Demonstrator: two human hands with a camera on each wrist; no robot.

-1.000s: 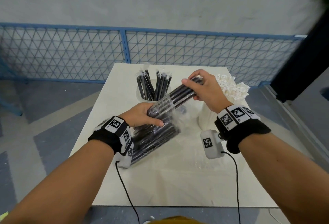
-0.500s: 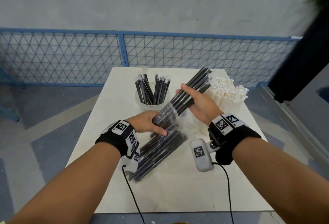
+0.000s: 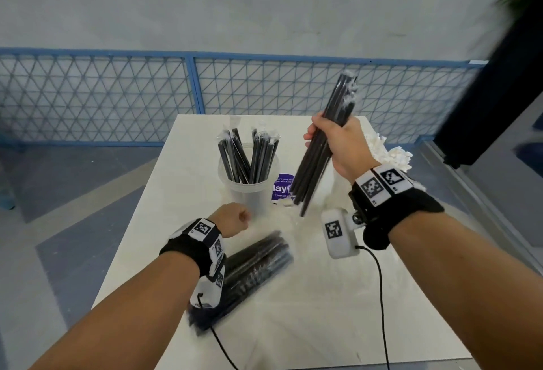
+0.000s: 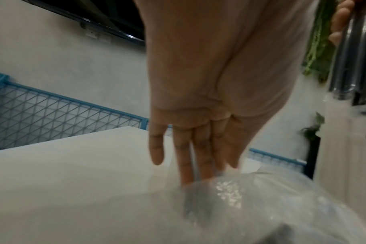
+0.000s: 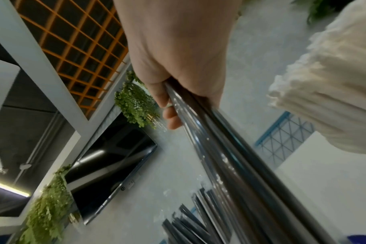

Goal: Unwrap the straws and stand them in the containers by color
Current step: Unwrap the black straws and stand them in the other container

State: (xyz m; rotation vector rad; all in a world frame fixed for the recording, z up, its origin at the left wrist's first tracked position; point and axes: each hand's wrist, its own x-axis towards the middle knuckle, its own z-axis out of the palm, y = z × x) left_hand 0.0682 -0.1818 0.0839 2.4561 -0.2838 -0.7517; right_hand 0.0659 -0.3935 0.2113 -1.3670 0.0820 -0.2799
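Note:
My right hand (image 3: 327, 139) grips a bundle of black straws (image 3: 316, 170) and holds it tilted in the air, right of the clear cup (image 3: 249, 193). That cup has several black straws (image 3: 249, 158) standing in it. In the right wrist view the right hand (image 5: 178, 69) has its fingers wrapped round the bundle (image 5: 230, 156). My left hand (image 3: 232, 220) hovers low beside the cup. Its fingers (image 4: 186, 148) are straight and reach down to the clear plastic bag (image 4: 251, 206). The bag of black straws (image 3: 252, 272) lies on the table under my left wrist.
White straws (image 3: 390, 158) stand bunched in a container behind my right wrist. A purple label (image 3: 283, 187) lies between the cup and the held bundle. The white table (image 3: 323, 311) stands before a blue mesh fence (image 3: 117, 99). A dark panel is at the far right.
My right hand has drawn the bundle of black straws out of the bag and lifted it up and to the right. My left hand let go of the bag, which dropped onto the table.

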